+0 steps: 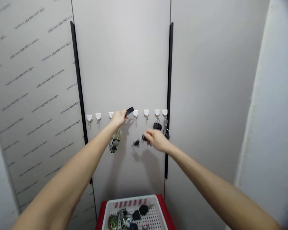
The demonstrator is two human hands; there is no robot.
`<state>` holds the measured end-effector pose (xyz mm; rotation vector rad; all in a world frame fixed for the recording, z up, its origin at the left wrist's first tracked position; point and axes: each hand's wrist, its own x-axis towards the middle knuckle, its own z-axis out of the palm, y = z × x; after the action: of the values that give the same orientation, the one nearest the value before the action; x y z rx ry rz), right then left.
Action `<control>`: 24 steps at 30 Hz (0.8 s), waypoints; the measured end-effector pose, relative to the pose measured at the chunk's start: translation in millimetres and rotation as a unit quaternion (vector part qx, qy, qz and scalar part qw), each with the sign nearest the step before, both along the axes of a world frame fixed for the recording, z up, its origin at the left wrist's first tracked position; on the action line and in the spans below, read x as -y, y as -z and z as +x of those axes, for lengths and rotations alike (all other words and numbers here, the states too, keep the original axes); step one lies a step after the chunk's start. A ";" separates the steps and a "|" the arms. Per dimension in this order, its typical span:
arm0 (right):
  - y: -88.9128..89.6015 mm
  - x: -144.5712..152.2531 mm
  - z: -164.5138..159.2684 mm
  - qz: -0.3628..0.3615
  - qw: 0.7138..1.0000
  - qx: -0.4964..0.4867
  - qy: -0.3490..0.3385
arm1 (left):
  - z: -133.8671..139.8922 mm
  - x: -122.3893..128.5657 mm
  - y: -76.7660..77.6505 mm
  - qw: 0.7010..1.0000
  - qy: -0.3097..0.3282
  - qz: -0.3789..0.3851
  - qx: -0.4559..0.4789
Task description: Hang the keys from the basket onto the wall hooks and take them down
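My left hand [119,118] is closed on a black strap [130,111], whose loop sticks out past the fingers to the right. Below that hand hangs a panda keychain [114,144]; whether it is joined to the strap or hangs from a hook behind the hand, I cannot tell. My right hand [156,139], lower and to the right, pinches a bunch of keys [137,142] with dark heads that dangles to the left. A white adhesive hook [135,113] with nothing on it is just right of the strap; another bare hook [146,113] is above my right hand.
Two hooks at the right carry a black key fob [157,126] and a key set on a metal clip [165,123]. Bare hooks [89,118] line the left. Below, a white perforated basket [159,207] with several keys and keychains rests on a red surface [166,212]. Long black handles [170,80] flank the panel.
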<state>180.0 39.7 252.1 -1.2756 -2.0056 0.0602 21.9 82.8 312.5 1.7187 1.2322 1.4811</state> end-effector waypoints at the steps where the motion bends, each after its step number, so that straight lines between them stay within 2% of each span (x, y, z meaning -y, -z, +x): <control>1: 25.3 6.5 -0.4 -0.049 0.999 0.002 -0.019 | -2.2 4.9 7.7 0.999 0.022 -0.003 0.024; 4: 105.9 25.1 -4.7 -0.168 0.984 0.024 -0.045 | -7.0 22.5 44.2 0.994 0.080 -0.030 0.070; 6: 149.2 35.4 -7.5 -0.198 0.978 0.043 -0.047 | -8.1 35.2 76.9 0.990 0.098 -0.058 0.080; 8: 170.1 41.0 -6.4 -0.220 0.973 0.043 -0.050 | -7.6 48.2 112.3 0.987 0.107 -0.098 0.070; 9: 169.8 41.3 -3.6 -0.213 0.976 0.026 -0.046 | -7.0 54.7 129.9 0.985 0.108 -0.119 0.061; 11: 148.1 36.3 6.0 -0.150 0.987 -0.049 -0.001 | -5.9 67.2 162.5 0.980 0.107 -0.160 0.046; 13: 107.5 24.8 18.7 -0.027 0.983 -0.154 0.097 | -5.6 78.0 189.6 0.975 0.106 -0.195 0.033; 15: 64.4 9.3 30.2 0.087 0.962 -0.200 0.167 | -6.4 85.8 208.8 0.971 0.117 -0.208 0.010; 17: 33.0 -7.0 37.7 0.136 0.950 -0.193 0.203 | -7.9 90.1 220.0 0.971 0.133 -0.196 -0.026; 19: 18.0 -21.1 40.3 0.139 0.948 -0.174 0.227 | -9.7 91.3 224.7 0.974 0.138 -0.166 -0.069; 24: 7.1 -33.6 36.9 0.120 0.945 -0.174 0.251 | -13.2 89.4 230.8 0.959 0.153 -0.127 -0.204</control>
<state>216.9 73.4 245.0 -1.4604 -1.3061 -0.1859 8.7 -6.6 81.6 1.9833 1.2195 0.7751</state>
